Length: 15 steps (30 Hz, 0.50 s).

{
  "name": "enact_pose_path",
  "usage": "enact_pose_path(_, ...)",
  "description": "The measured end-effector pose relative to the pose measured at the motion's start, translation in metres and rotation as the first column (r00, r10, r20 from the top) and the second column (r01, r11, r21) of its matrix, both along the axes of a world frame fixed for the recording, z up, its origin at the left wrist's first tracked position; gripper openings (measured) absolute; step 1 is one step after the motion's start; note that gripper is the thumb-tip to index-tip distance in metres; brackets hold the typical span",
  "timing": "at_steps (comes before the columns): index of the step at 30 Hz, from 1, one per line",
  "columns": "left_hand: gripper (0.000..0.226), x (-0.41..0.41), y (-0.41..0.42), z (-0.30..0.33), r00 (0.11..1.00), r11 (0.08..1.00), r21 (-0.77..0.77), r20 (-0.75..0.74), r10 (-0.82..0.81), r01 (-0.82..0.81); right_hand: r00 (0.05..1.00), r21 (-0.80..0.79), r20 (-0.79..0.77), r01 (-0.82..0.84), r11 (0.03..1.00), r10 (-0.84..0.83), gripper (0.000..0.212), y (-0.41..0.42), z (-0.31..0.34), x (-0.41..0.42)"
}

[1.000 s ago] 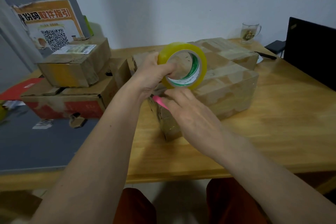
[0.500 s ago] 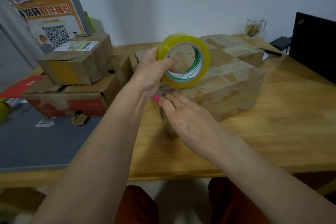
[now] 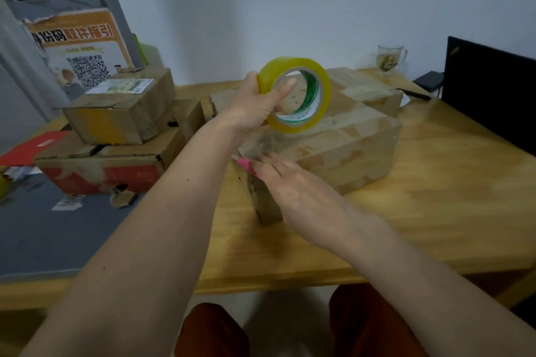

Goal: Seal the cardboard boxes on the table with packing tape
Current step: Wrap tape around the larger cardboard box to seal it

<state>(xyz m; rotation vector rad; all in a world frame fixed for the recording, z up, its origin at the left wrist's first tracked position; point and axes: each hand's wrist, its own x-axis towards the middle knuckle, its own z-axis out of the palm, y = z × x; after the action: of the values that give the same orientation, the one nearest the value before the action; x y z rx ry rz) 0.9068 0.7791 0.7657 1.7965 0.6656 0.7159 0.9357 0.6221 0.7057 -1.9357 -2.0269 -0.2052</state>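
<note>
Yellow packing-tape roll (image 3: pixel 294 95) is gripped by the left hand (image 3: pixel 255 107) above the brown cardboard box (image 3: pixel 333 148), while the right hand (image 3: pixel 293 185) presses flat, fingers straight, on the box's near corner.

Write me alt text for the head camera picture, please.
A left hand grips a yellow tape roll above a cardboard box while the right hand presses a pink-handled tool at the box's near corner, on a wooden table.
</note>
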Motion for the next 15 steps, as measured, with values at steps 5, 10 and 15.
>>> enact_pose_path(5,0.058,-0.003,0.000,0.001,0.991,0.979,0.203,-0.130,0.040,-0.012,0.998,-0.022,0.005,0.058,0.998,-0.058,0.087,-0.014,0.000,0.003)
enact_pose_path(10,0.051,-0.001,-0.008,-0.003,0.992,0.978,0.206,-0.128,0.007,0.019,0.994,-0.005,0.000,0.111,0.994,-0.111,0.083,-0.030,0.005,0.002)
enact_pose_path(15,0.044,0.000,-0.008,-0.015,0.989,0.982,0.190,-0.145,0.033,-0.005,0.975,0.029,-0.044,0.219,0.975,-0.218,0.077,-0.040,0.011,-0.004)
